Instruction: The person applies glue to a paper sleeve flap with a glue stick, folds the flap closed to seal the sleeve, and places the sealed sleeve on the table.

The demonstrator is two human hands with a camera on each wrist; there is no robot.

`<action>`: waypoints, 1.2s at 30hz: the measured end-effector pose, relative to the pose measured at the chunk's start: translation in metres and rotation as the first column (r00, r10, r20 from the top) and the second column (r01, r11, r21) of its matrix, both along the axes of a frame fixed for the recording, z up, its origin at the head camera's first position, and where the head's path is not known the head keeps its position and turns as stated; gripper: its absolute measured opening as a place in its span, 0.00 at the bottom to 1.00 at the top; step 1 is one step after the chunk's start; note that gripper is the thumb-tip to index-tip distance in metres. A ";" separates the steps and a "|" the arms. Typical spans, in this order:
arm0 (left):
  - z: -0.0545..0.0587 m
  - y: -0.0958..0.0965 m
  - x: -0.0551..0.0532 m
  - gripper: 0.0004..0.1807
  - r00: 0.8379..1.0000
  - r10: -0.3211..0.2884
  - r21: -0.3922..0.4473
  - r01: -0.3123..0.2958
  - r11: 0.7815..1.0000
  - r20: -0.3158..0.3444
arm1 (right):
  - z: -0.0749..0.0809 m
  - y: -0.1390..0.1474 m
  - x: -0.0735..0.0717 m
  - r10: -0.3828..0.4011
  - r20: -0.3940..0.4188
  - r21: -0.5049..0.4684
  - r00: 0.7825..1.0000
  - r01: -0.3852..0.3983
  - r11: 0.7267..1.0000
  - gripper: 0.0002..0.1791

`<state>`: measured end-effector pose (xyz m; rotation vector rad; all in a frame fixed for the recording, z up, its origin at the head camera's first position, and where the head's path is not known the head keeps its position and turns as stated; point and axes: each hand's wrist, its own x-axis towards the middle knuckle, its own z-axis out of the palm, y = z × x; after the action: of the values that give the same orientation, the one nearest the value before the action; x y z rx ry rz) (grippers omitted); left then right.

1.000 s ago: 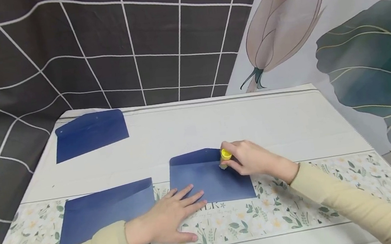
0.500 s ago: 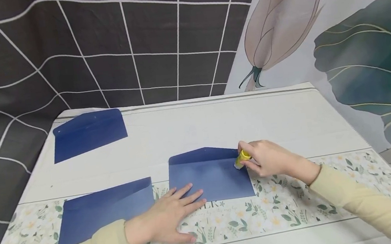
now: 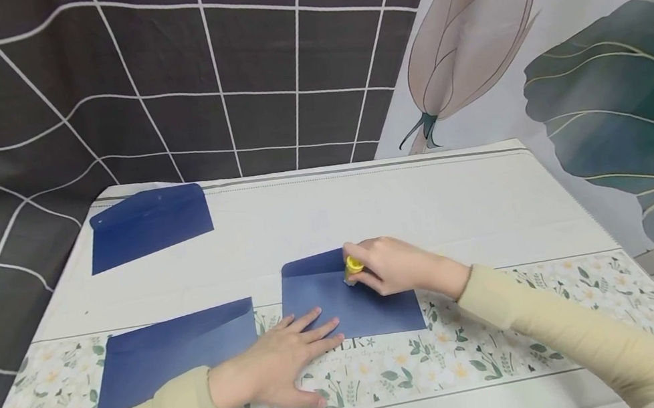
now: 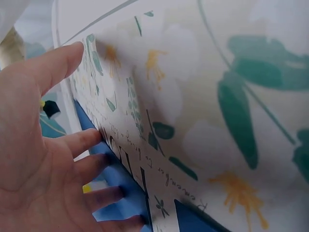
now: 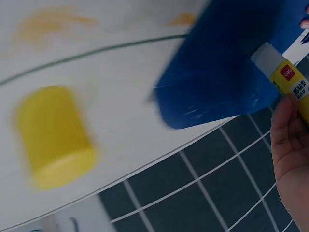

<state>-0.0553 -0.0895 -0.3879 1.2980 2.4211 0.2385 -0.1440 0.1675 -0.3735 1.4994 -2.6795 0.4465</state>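
My right hand (image 3: 397,264) grips a yellow glue stick (image 3: 354,267), its white end down at the blue envelope (image 3: 370,313) near the flap fold. In the right wrist view, the glue stick (image 5: 289,79) has a red label patch, and its white tip is over the blue paper (image 5: 217,72). Fingers spread, my left hand (image 3: 287,363) rests with its fingertips on the envelope's lower left part and its thumb on the floral tablecloth. The right hand hides part of the envelope's flap.
A second blue envelope (image 3: 169,356) lies to the left, partly beneath the left forearm. Another envelope (image 3: 151,227) is at the table's far left corner. A yellow cap (image 5: 58,137) stands beyond the envelope in the right wrist view. A dark checked curtain (image 3: 167,81) hangs behind.
The right hand first moved right with the glue stick to the envelope's right edge, then back left to the middle of the flap fold. The left hand has stayed put.
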 end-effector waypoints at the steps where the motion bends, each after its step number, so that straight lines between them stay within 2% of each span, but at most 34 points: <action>1: 0.000 0.000 0.000 0.46 1.000 0.002 0.000 -0.002 1.000 0.002 | 0.000 -0.006 -0.001 0.009 0.002 0.004 1.000 -0.009 1.000 0.09; 9: -0.002 0.000 -0.001 0.46 1.000 -0.012 0.011 0.012 1.000 -0.013 | -0.004 -0.040 -0.005 0.059 0.009 0.002 0.998 -0.059 0.998 0.10; 17: 0.001 0.002 0.000 0.46 1.000 -0.002 0.010 0.002 1.000 0.009 | 0.009 -0.028 -0.006 0.027 0.061 0.130 0.998 -0.035 0.991 0.08; 21: 0.002 0.002 0.000 0.46 1.000 0.004 -0.003 -0.004 1.000 0.001 | 0.005 -0.035 -0.010 0.062 0.088 0.086 0.994 -0.069 0.994 0.08; 27: 0.000 0.002 0.000 0.45 1.000 -0.003 -0.002 0.003 1.000 -0.017 | -0.003 -0.064 -0.016 0.123 0.060 0.015 0.991 -0.124 0.992 0.08; 32: -0.001 0.002 0.000 0.46 1.000 -0.004 -0.007 0.004 1.000 -0.015 | -0.004 -0.081 -0.020 0.150 0.056 0.004 0.987 -0.150 0.989 0.07; 36: 0.000 0.001 0.000 0.46 1.000 -0.001 -0.019 0.000 1.000 -0.022 | 0.000 -0.077 -0.022 0.172 0.058 0.042 0.983 -0.174 0.984 0.09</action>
<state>-0.0551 -0.0887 -0.3878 1.2994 2.4350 0.2016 -0.1658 0.0901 -0.3730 1.7672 -2.6279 0.4416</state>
